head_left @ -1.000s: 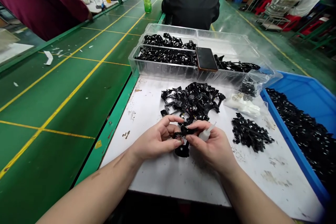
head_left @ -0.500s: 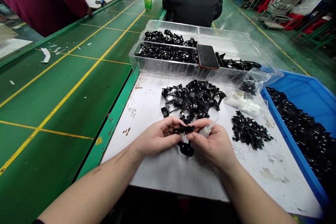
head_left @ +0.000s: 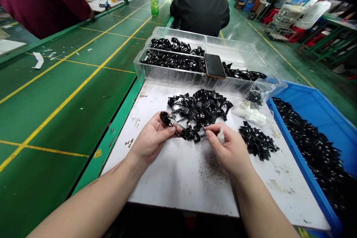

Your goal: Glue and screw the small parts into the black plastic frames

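My left hand (head_left: pixel 154 137) is closed on a glossy black plastic part (head_left: pixel 166 118), gripped between thumb and fingers and tilted, one end rising above the fingertips. Its other end overlaps the near edge of a loose pile of similar black plastic parts (head_left: pixel 205 106), so I cannot tell where it stops. My right hand (head_left: pixel 230 148) keeps a small translucent white bottle (head_left: pixel 221 136) tucked in its fingers. Its thumb and forefinger are pinched together by the pile's near edge; whether they hold a small piece too I cannot make out.
A smaller heap of black pieces (head_left: pixel 258 141) lies to the right, near a clear plastic bag (head_left: pixel 251 113). Behind stands a clear divided tray (head_left: pixel 170 72) with a phone (head_left: pixel 214 66) on it. A blue bin (head_left: pixel 312 96) borders the right side. A green line with a bottle (head_left: pixel 154 0) runs left.
My hands have moved apart. The black part has gone left and up with my left hand, out of my right hand's hold. The view has shifted slightly.
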Demonstrator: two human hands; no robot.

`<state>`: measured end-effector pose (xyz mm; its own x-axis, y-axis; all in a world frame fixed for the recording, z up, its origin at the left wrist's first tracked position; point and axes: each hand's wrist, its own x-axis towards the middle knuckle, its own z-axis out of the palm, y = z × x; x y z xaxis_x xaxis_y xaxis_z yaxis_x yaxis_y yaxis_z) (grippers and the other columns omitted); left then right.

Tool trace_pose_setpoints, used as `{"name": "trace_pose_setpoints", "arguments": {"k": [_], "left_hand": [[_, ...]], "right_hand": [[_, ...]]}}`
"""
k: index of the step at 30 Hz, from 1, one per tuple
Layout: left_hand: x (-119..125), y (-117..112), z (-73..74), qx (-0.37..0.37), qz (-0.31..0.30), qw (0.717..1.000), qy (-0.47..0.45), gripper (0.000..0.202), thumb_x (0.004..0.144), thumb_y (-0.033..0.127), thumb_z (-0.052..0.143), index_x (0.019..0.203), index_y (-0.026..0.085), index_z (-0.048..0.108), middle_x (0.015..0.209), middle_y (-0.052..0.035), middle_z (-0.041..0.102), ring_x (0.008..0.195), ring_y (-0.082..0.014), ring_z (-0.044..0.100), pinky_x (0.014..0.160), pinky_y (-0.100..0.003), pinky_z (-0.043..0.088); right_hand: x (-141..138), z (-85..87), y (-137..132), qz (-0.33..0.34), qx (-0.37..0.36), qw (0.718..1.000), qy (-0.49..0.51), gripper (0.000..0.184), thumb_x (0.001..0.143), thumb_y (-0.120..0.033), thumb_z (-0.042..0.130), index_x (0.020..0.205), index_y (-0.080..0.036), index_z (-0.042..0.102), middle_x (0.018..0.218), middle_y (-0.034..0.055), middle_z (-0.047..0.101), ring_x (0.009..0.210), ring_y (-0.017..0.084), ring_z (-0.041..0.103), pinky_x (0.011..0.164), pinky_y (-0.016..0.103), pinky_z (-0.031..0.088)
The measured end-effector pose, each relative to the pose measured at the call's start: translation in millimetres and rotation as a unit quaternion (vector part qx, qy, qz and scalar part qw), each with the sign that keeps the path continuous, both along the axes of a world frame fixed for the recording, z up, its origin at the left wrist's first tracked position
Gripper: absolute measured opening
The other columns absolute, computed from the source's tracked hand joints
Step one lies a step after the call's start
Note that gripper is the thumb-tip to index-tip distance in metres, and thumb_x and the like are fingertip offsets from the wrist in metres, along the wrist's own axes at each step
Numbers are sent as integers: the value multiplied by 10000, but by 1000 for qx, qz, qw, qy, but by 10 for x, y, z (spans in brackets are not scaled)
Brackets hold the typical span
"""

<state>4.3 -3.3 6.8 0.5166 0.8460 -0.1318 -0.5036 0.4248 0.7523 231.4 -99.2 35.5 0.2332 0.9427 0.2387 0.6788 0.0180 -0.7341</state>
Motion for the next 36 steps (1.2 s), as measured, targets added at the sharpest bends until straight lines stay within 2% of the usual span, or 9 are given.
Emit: {"name": "trace_pose_setpoints", "arguments": {"k": [3, 7, 16, 19, 21, 24, 26, 29, 36], "left_hand": [[-5, -18, 17, -2, -31, 999, 10, 638, 777, 138, 961, 1272, 246, 574, 907, 22, 762, 848, -165, 793, 788, -284, 674], [15, -61, 18, 9, -84, 995, 48, 697, 758, 158, 977, 1308, 251, 559, 915, 18, 742, 860, -192, 812, 773, -296, 684], [10, -55, -6, 78, -145, 980, 112, 558, 793, 296, 980, 1190, 203, 599, 896, -18, 804, 833, -153, 786, 786, -237, 607], [-14, -45, -37, 86, -152, 977, 121, 501, 848, 367, 938, 1189, 199, 612, 921, -54, 829, 879, -171, 775, 827, -265, 602], [-18, -46, -59, 102, -158, 974, 124, 441, 886, 406, 899, 1172, 187, 644, 950, -68, 828, 912, -182, 763, 855, -284, 599], [-4, -50, -78, 120, -172, 969, 129, 380, 907, 437, 868, 1107, 173, 681, 967, -80, 812, 924, -203, 747, 864, -318, 597], [12, -50, -79, 123, -177, 968, 130, 384, 895, 452, 871, 1083, 174, 685, 958, -78, 800, 908, -216, 735, 816, -325, 592], [28, -51, -62, 142, -158, 968, 135, 378, 894, 443, 869, 1101, 171, 708, 951, -70, 781, 919, -216, 713, 783, -304, 553], [26, -79, -20, 99, -127, 981, 112, 505, 883, 444, 874, 1280, 188, 696, 949, -51, 735, 783, -171, 686, 692, -291, 533]], "right_hand": [[111, 33, -50, -20, -50, 998, -17, 468, 1043, -592, 553, 759, -231, 642, 728, 11, 660, 690, 189, 623, 653, 320, 454], [220, 32, -185, -23, -87, 993, -72, 546, 1091, -640, 412, 883, -238, 717, 976, 71, 675, 919, 251, 659, 820, 385, 479], [-65, -33, -556, 19, -196, 978, -66, 176, 1030, -359, 631, 1106, -230, 723, 1144, 76, 684, 1052, 265, 678, 924, 427, 523], [26, 118, -724, 24, -220, 974, -43, 553, 921, -359, 785, 1438, -280, 604, 1373, 85, 649, 1142, 261, 675, 946, 409, 564], [217, 206, -817, 8, -210, 977, -45, 616, 942, -393, 745, 1516, -298, 539, 1391, 89, 653, 1078, 241, 691, 885, 391, 591], [620, 230, -829, -119, -139, 972, -148, 333, 1005, -398, 564, 1267, -228, 682, 1120, 100, 737, 895, 244, 694, 767, 394, 583], [865, 178, -753, -187, -96, 950, -229, 294, 976, -395, 545, 1111, -198, 716, 1056, 130, 741, 912, 286, 692, 829, 452, 575], [1081, 67, -626, -175, -94, 943, -266, 287, 924, -418, 595, 1040, -202, 744, 1080, 144, 748, 1038, 347, 690, 963, 524, 543], [1200, -66, -557, -158, -117, 934, -298, 374, 933, -390, 554, 1172, -177, 748, 1068, 143, 782, 964, 341, 720, 873, 517, 565]]}}
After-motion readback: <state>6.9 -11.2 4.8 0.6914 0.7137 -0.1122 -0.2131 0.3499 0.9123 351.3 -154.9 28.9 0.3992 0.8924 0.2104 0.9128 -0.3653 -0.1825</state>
